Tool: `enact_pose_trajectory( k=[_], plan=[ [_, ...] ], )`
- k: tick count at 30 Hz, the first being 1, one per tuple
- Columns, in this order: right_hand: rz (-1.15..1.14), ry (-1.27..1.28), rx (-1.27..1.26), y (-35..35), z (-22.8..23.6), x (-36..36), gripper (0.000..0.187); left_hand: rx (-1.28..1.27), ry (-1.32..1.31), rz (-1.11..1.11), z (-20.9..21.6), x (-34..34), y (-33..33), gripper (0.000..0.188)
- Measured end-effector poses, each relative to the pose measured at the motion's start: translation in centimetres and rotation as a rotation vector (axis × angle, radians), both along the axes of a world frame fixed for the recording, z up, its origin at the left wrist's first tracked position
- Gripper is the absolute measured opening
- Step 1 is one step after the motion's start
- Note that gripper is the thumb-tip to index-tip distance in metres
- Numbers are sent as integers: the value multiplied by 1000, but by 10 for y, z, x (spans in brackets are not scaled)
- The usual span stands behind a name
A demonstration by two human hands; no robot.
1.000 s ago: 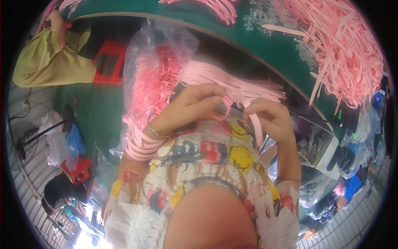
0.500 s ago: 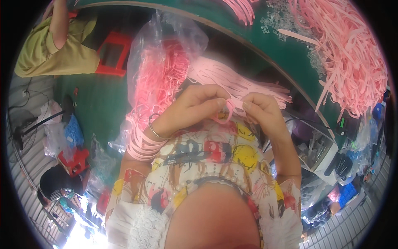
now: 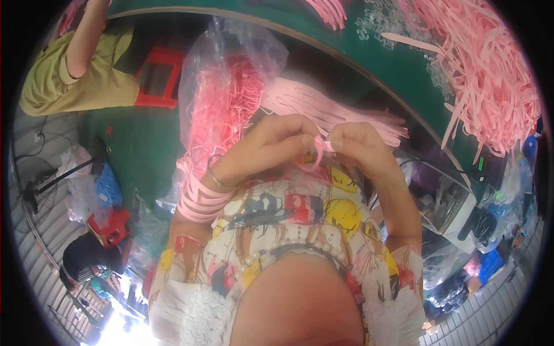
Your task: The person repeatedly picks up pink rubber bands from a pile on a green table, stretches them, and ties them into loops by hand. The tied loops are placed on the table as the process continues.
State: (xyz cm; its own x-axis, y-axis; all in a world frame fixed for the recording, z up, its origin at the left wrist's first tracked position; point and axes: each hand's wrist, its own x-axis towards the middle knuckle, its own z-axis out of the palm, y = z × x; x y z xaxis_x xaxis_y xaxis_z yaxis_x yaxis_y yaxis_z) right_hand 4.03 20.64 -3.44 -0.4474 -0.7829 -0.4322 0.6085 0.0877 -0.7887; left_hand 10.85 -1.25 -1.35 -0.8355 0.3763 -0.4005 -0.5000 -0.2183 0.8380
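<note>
Green-floored workshop, pretty cluttered, with a long green surface (image 3: 398, 75) curving across the top. So the main thing is one thin pink strap (image 3: 319, 155), up in front of the person's chest, bent into a little loop between both hands. Left hand (image 3: 283, 140) has it pinched between thumb and fingertips, right hand (image 3: 362, 149) is pinching it too, right next to the left one — fingers pretty much hide the spot where the bits meet, so can't tell if anything's fastened.

More pink bands (image 3: 202, 200) are wrapped around the left forearm, just past a bracelet (image 3: 214, 173). Right beyond the hands lies a spread of pale pink strips (image 3: 337, 112), and beside it on the left there's a clear plastic bag (image 3: 199, 63) with a load of brighter pink strands (image 3: 222, 106) in it.

Up on the surface, to the right — a huge tangled pile of pink straps (image 3: 490, 81), with small clear plastic pieces (image 3: 375, 23) scattered beside it. Off to the left, someone in olive clothes (image 3: 81, 86) is next to a red stool (image 3: 171, 81).
</note>
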Motion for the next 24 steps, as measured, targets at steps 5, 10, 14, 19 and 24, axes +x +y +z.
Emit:
enact_pose_trajectory(
  k=[5, 10, 14, 19, 24],
  plan=[
    [11, 97, 43, -2, -3, -1, 19, 35, -8, -47, -1, -6, 0, 14],
    [2, 239, 30, -3, -3, 2, 18, -8, 23, -31, -5, -5, 5, 17],
    [-180, 869, 175, -9, -3, 9, 14, -154, 55, -32, -4, -8, 5, 15],
    [-270, 1640, 232, -16, -1, 12, 12, -413, 126, -49, -5, -11, 13, 15],
    [-431, 1358, -2, -18, 5, 19, 11, -471, 168, -84, -14, -12, 5, 15]
  ],
)
